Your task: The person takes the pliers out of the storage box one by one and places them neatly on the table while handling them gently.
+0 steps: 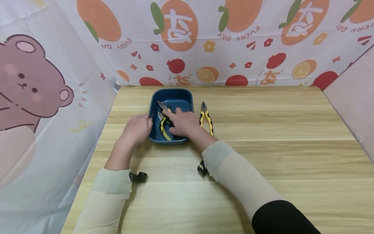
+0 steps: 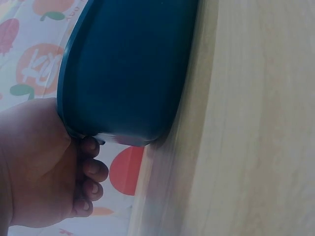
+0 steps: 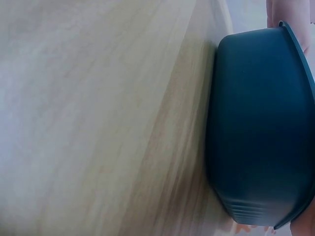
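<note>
A dark blue rectangular box [image 1: 170, 142] stands on the table with several pliers lying inside. My left hand [image 1: 137, 128] grips the box's left rim, its fingers curled, as the left wrist view shows. Over the inside of the box is my right hand [image 1: 186, 123], index finger and thumb spread above the yellow-and-black pliers [image 1: 163, 128]. Another pair of pliers [image 1: 161, 105] points its jaws to the far left, its handles partly beneath the right fingers. To the right of the box lies a third pair of pliers [image 1: 203, 112], jaws pointing away, partly hidden by the right forearm.
The wood-grain table [image 1: 277, 130] extends far to the right of the box. A fruit-printed cloth [image 1: 245, 65] hangs along its back edge, and a bear-printed cloth [image 1: 32, 84] hangs at the left. A small black camera [image 1: 140, 177] sits at the left wrist.
</note>
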{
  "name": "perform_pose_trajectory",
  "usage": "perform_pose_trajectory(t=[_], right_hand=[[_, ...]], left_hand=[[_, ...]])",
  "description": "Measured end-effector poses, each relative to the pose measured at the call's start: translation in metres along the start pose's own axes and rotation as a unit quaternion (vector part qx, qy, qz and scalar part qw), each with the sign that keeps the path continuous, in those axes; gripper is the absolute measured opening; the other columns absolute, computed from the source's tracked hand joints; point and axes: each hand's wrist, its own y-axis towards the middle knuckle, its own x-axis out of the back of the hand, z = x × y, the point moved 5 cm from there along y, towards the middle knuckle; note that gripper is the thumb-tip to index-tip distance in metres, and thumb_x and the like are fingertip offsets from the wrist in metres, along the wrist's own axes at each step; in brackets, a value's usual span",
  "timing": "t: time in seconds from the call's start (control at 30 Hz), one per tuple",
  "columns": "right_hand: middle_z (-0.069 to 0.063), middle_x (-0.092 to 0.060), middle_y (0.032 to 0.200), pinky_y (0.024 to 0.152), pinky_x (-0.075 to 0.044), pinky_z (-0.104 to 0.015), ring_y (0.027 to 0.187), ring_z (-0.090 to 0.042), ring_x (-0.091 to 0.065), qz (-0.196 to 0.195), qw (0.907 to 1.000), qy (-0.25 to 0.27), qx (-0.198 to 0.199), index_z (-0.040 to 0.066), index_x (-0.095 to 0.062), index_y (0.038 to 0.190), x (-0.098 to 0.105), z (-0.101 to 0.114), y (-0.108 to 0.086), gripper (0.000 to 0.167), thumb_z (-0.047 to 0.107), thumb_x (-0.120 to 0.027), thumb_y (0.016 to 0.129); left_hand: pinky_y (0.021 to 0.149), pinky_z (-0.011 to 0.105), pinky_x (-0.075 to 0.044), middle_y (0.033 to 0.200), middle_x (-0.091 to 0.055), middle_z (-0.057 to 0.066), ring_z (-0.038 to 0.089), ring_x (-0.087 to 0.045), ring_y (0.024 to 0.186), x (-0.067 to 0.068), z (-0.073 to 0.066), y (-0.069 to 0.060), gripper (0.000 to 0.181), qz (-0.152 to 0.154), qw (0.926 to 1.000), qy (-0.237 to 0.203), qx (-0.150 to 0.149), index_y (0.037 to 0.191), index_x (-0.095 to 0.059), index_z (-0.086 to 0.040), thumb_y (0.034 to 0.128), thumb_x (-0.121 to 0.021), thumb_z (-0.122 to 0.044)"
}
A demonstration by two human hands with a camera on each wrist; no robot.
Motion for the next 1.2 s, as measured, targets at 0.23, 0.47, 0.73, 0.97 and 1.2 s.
perform_pose_trajectory(t=[0.23, 0.47, 0.73, 0.97, 1.2], right_hand=[[-0.007, -0.045, 0.142, 0.103, -0.040, -0.047, 0.115, -0.026, -0.051, 0.022, 0.9993, -0.020, 0.021, 0.046, -0.028, 0.150, 0.000, 0.002, 0.000, 0.060, 0.052, -0.052, 0.096], [-0.005, -0.047, 0.137, 0.096, -0.043, -0.045, 0.108, -0.026, -0.053, 0.019, 0.9996, -0.002, 0.022, 0.046, -0.033, 0.146, 0.002, 0.002, -0.001, 0.058, 0.053, -0.056, 0.093], [-0.001, -0.052, 0.118, 0.072, -0.046, -0.036, 0.088, -0.023, -0.053, -0.011, 0.9971, 0.059, 0.045, 0.042, -0.036, 0.133, 0.007, 0.002, -0.002, 0.042, 0.040, -0.054, 0.095], [0.002, -0.054, 0.103, 0.064, -0.044, -0.030, 0.082, -0.019, -0.054, -0.042, 0.9931, 0.080, 0.074, 0.035, -0.035, 0.128, 0.010, 0.003, -0.004, 0.030, 0.031, -0.048, 0.101], [0.001, -0.057, 0.106, 0.062, -0.045, -0.029, 0.078, -0.018, -0.055, -0.049, 0.9940, 0.073, 0.065, 0.034, -0.025, 0.145, 0.010, 0.002, -0.004, 0.047, 0.032, -0.045, 0.102]], left_hand=[[0.098, 0.055, -0.039, 0.096, -0.065, 0.023, 0.041, -0.057, 0.102, 0.000, 0.001, 0.002, 0.036, 0.000, 1.0000, -0.006, 0.004, 0.093, -0.056, 0.000, 0.1054, -0.031, -0.024], [0.090, 0.054, -0.041, 0.091, -0.064, 0.020, 0.040, -0.057, 0.099, 0.001, 0.000, 0.003, 0.035, -0.004, 1.0000, -0.007, 0.005, 0.089, -0.055, -0.002, 0.1052, -0.032, -0.024], [0.089, 0.053, -0.041, 0.093, -0.064, 0.021, 0.040, -0.056, 0.098, 0.004, -0.001, 0.002, 0.037, 0.006, 0.9999, -0.010, 0.005, 0.090, -0.056, -0.002, 0.1058, -0.031, -0.024], [0.088, 0.053, -0.042, 0.094, -0.064, 0.021, 0.040, -0.056, 0.097, 0.005, -0.001, 0.004, 0.037, 0.004, 0.9998, -0.016, 0.014, 0.092, -0.057, -0.001, 0.1051, -0.032, -0.024], [0.093, 0.055, -0.041, 0.098, -0.065, 0.022, 0.041, -0.057, 0.100, 0.004, 0.000, 0.005, 0.037, 0.005, 0.9998, -0.016, 0.011, 0.094, -0.057, 0.001, 0.1051, -0.032, -0.024]])
